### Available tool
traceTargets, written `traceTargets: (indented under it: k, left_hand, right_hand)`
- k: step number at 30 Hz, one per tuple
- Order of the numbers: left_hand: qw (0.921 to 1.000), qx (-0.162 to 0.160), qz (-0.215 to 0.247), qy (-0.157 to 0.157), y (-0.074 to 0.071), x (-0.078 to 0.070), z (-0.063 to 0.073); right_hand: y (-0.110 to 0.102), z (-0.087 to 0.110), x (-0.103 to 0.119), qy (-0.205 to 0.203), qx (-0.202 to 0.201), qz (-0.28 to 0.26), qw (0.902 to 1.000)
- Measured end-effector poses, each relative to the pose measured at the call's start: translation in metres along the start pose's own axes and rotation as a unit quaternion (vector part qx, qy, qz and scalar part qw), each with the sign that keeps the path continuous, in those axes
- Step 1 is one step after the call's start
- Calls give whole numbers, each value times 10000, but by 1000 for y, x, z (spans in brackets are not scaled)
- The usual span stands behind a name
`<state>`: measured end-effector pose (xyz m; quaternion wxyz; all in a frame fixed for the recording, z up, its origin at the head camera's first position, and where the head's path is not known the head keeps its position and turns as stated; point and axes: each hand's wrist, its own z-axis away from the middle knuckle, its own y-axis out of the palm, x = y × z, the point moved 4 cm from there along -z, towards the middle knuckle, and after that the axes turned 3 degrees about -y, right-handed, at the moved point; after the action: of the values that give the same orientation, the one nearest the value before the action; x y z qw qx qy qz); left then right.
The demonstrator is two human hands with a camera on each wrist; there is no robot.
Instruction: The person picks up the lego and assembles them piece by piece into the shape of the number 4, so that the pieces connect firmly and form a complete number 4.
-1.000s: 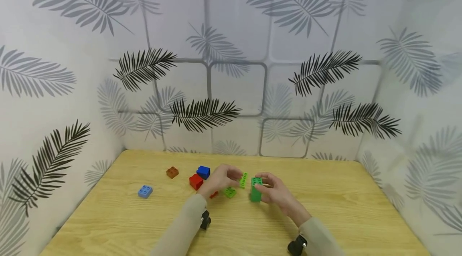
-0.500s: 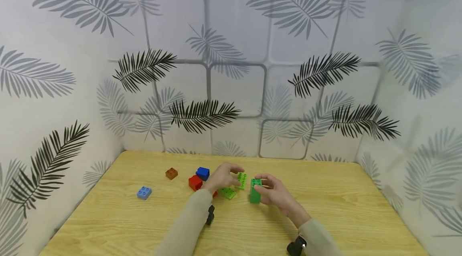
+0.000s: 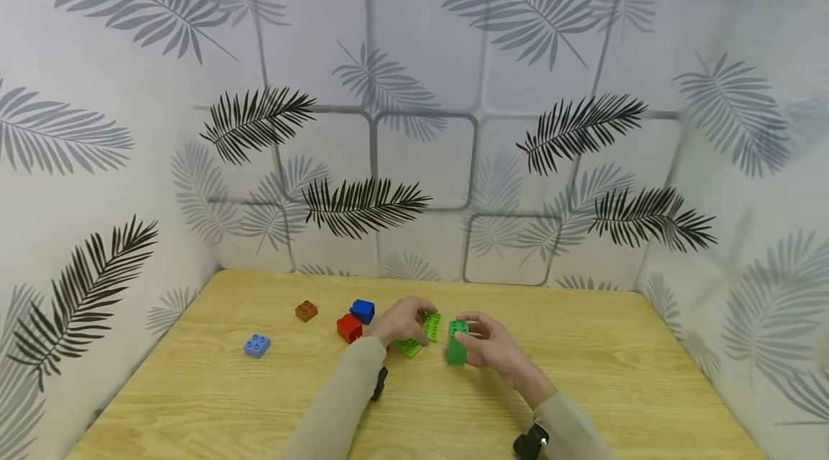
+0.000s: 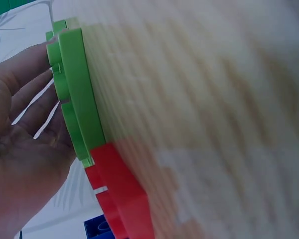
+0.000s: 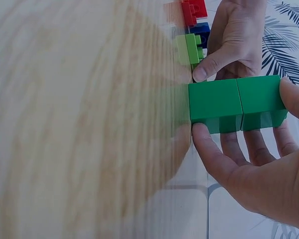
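Two lime bricks (image 3: 432,327), left fingers (image 4: 38,110) lower

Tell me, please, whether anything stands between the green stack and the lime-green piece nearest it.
Nothing visible does: in the head view, only a strip of bare table separates the lime-green piece from the green stack. The left hand is mostly on the piece's other side.

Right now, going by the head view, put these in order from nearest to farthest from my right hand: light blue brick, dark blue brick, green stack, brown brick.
1. Green stack: in the grip of your right hand.
2. Dark blue brick: left, toward the back.
3. Brown brick: farther left, also toward the back.
4. Light blue brick: farthest left.
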<state>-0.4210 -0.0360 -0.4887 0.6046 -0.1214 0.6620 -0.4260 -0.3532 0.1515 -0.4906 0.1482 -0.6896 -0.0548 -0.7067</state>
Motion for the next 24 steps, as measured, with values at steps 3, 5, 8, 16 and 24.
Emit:
traceTargets:
  k: [3,5,8,16,24]
  left_hand:
    - [9999,-47,-91,10,-2,1,1]
    - [10000,-52,-52,42,-4,2,2]
    - [9998,-30,166,100,-5,5,5]
    - [9986,47,501,152,-12,9,14]
    - [9958,-306,848,158,-22,10,26]
  right_hand:
    - [1,0,1,5,28,-2,10000]
    - [2,1,2,9,58,3,10000]
    - [2,2,3,28,79,-3,10000]
    - [1,5,3,11,129,-11,9999]
    - [2,2,4,-13,122,-86,9999]
